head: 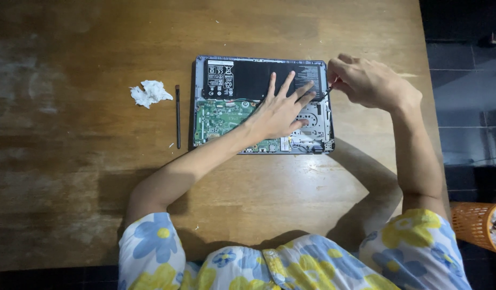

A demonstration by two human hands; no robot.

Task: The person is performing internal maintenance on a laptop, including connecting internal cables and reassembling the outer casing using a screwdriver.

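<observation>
An opened laptop [205,102] lies bottom-up on the wooden table [97,161], showing a black battery [242,78] and a green circuit board [218,118]. My left hand [280,110] rests flat on the laptop's insides with fingers spread, covering part of the battery and the fan area. My right hand [368,80] is closed around a thin dark tool [326,94] whose tip touches the laptop's right edge near the battery's corner.
A crumpled white tissue [150,93] lies left of the laptop, with a thin black rod [177,115] between them. An orange basket [476,223] stands on the dark tiled floor at the right. The table's right edge runs close to my right arm.
</observation>
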